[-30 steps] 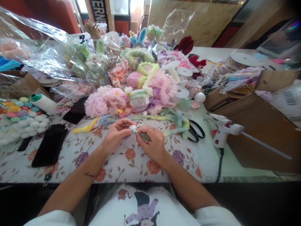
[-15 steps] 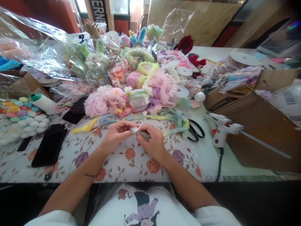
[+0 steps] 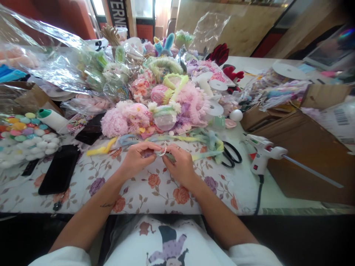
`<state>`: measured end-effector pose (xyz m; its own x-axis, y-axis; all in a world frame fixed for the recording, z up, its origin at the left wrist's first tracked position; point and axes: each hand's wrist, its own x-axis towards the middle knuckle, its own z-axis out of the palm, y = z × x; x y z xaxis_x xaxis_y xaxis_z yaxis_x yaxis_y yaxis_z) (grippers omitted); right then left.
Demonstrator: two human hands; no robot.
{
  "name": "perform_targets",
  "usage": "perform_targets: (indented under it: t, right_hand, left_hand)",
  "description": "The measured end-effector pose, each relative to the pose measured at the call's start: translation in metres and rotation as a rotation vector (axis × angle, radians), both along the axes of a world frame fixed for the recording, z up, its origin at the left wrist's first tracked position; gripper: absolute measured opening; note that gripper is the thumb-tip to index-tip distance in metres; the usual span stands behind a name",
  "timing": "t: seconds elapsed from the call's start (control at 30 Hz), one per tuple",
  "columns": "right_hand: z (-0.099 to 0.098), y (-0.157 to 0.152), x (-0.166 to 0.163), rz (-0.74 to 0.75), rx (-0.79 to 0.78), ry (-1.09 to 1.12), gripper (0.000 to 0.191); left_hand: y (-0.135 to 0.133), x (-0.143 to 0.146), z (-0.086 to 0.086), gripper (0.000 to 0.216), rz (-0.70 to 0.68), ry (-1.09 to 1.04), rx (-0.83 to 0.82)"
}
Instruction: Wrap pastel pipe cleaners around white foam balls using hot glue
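My left hand (image 3: pixel 138 159) and my right hand (image 3: pixel 181 164) meet over the flowered cloth (image 3: pixel 154 197), fingertips a short gap apart. Between them is a small curved string of white beads (image 3: pixel 163 152) against a pale green piece of soft material, mostly covered by the fingers. Thumb and fingers of the left hand pinch its left end; the right hand pinches the other side. Just behind the hands lies a fluffy strip (image 3: pixel 101 149) in yellow, blue and green. Its bunched right end partly covers black-handled scissors (image 3: pixel 235 156).
A white glue gun (image 3: pixel 259 149) with a long glue stick stands at right beside a cardboard box (image 3: pixel 302 159). Pastel fluffy trims (image 3: pixel 115 120) and plastic bags pile up behind. A black phone (image 3: pixel 59 170) and bagged pompoms (image 3: pixel 30 140) are at left.
The bead string has turned slightly and shows more of its curve between the fingertips. Both hands stay in nearly the same place. The whole view has shifted a little.
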<state>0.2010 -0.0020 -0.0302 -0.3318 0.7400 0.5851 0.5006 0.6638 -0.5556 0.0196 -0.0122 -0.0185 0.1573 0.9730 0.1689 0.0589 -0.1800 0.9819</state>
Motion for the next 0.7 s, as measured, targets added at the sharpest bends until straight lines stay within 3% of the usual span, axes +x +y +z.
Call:
perform_targets:
  t: [0.2,0.33,0.57,0.7]
  right_hand:
    - [-0.001,0.000,0.000,-0.008,0.189,-0.173,0.014]
    - [0.001,-0.001,-0.001,-0.016,0.214,-0.214,0.014]
    - [0.002,0.001,0.002,0.051,0.084,-0.096,0.030]
    - [0.000,0.003,0.003,0.131,-0.027,0.001,0.029]
  left_hand:
    - [0.000,-0.004,0.004,0.022,0.009,0.208,0.019]
    - [0.000,-0.005,0.003,0.030,0.005,0.181,-0.049]
    - [0.001,-0.007,0.007,0.050,-0.103,-0.010,-0.207]
    - [0.003,-0.006,0.011,0.055,-0.161,-0.161,-0.290]
